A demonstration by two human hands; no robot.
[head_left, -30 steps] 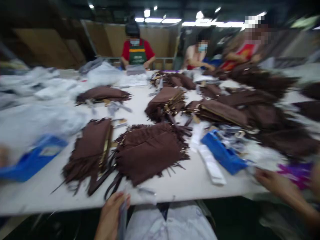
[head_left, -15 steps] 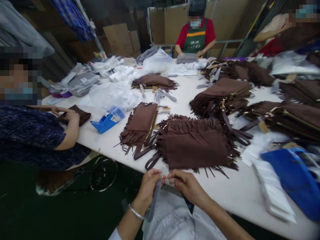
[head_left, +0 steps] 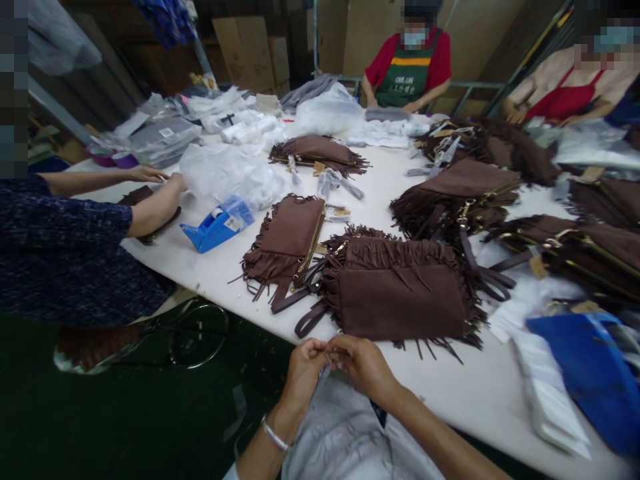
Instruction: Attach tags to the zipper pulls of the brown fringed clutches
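At the table's front edge my left hand [head_left: 306, 373], with a silver bangle on its wrist, is closed in a pinch. It grips a thin piece of greyish clear plastic [head_left: 325, 371], mostly hidden by the fingers. My right hand [head_left: 364, 365] meets it fingertip to fingertip, pinched on the top of the same plastic. Just beyond both hands lies a large brown fringed bag [head_left: 403, 303] with a dark strap loop [head_left: 310, 320]. Left of it is a smaller brown fringed pouch [head_left: 293, 227] with a gold zip.
A blue tape dispenser [head_left: 217, 227] stands on the white table [head_left: 230, 283]. More brown bags [head_left: 460, 193], a blue bin [head_left: 583, 373] and a white paper stack [head_left: 547, 393] lie right. Plastic bags [head_left: 227, 177] cover the far left. Co-workers stand left, behind and far right.
My view has shifted slightly. My hands have drawn closer together, and less plastic shows between them. The left co-worker's hands have moved off the brown item towards the plastic bags.
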